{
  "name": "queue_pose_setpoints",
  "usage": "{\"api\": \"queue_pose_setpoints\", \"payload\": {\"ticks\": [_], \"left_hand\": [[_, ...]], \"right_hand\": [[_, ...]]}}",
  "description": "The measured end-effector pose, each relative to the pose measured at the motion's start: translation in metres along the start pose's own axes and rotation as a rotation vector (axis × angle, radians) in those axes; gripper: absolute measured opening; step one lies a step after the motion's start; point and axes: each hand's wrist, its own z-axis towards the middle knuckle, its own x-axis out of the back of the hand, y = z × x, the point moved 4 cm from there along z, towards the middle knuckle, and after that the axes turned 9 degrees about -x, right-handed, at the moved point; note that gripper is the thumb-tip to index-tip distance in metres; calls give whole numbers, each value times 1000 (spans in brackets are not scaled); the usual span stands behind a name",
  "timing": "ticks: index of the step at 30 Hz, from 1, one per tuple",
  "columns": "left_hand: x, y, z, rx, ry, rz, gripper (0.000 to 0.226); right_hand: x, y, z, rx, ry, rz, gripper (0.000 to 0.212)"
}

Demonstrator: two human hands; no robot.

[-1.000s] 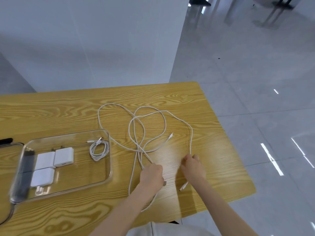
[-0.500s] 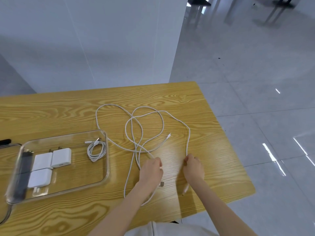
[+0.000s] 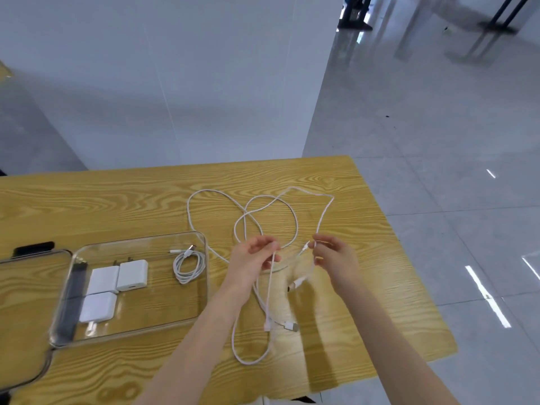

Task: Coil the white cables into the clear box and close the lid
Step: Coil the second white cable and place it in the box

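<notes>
Long white cables lie tangled in loops over the right half of the wooden table. My left hand is raised above the table and pinches one strand, whose plug end dangles below it. My right hand pinches another strand near its end, with a plug hanging under it. The clear box stands open to the left. It holds a small coiled white cable and three white chargers.
The clear lid with a dark clasp lies at the table's left edge, beside the box. The table's right and near edges drop to a glossy grey floor. A white wall panel stands behind the table.
Both hands rose off the table, each lifting a cable strand. The far loops shifted and the plug ends now hang or trail near the front edge.
</notes>
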Motion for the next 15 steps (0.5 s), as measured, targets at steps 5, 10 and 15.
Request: {"api": "queue_pose_setpoints", "payload": {"ticks": [5, 10, 15], "left_hand": [[39, 5, 0, -31, 15, 267, 15], [61, -9, -7, 168, -236, 371, 15], [75, 9, -16, 171, -237, 92, 21]], "right_hand": [[-45, -33, -25, 112, -178, 119, 34], [-90, -50, -50, 206, -321, 48, 36], [-121, -56, -63, 305, -388, -135, 36]]}}
